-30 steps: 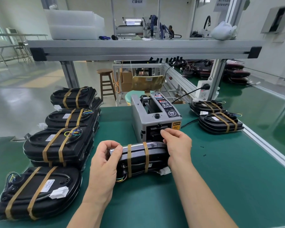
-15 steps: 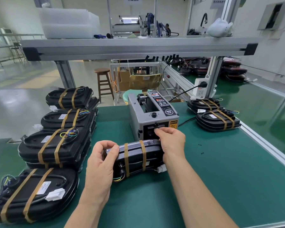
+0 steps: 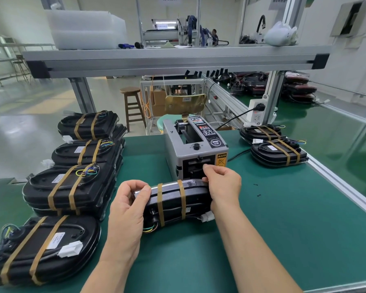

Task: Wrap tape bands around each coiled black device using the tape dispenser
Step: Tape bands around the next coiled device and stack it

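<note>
1. One long desk [image 3: 262,240], topped with green matting, carries everything.
2. Four stacks of flat black banded devices [image 3: 72,187] lie along its left side, and two more banded units [image 3: 279,153] sit at the far right.
3. A grey box-shaped tape dispenser [image 3: 195,153] stands in the middle with its outlet facing the person.
4. The black coiled device [image 3: 171,206] being worked on stands on edge on the desk, just in front of the dispenser. It already carries two brown tape bands [image 3: 182,199].
5. The left hand [image 3: 127,210] has its grip closed round the device's left end, with the fingers curled over the top edge.
6. The right hand [image 3: 222,187] rests against the right end, its fingertips bunched at the dispenser outlet. I cannot tell whether that grip pinches any tape.
7. The shell looks stiff, smooth and fairly light, so it may slip. Holding it by the two ends seems safest, well away from the thin coloured wires [image 3: 150,229] and the small white plastic connector [image 3: 207,217].
</note>
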`<state>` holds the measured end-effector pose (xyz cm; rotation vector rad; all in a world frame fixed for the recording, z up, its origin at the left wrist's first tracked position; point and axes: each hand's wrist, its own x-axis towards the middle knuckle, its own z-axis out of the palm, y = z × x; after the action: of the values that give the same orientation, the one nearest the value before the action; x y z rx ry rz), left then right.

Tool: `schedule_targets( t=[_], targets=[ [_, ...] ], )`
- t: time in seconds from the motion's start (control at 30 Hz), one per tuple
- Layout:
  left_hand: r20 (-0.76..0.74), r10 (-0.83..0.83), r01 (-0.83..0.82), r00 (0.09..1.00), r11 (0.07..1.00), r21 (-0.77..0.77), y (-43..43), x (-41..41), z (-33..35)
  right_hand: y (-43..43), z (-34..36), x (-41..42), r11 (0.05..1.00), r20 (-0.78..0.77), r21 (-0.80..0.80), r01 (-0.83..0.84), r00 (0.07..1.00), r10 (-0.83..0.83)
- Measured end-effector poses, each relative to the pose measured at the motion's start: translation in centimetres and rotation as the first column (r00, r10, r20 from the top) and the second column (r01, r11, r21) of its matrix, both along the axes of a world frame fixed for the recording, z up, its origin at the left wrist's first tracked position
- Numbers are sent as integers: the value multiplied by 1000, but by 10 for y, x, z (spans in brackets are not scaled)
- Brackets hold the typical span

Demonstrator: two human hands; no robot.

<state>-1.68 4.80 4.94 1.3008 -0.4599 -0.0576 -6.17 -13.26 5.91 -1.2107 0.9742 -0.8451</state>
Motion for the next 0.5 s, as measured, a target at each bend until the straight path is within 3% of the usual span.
schedule_targets(
  t=[0.23, 0.5],
  targets=[
    [-7, 2, -2, 1000, 1000, -8, 0, 0, 2, -3, 7, 6, 999, -38, 47, -4, 999, 6],
    [-19, 24, -24, 1000, 1000, 8, 0, 0, 2, 5, 9, 4, 998, -54, -56, -34, 998, 31]
  ],
)
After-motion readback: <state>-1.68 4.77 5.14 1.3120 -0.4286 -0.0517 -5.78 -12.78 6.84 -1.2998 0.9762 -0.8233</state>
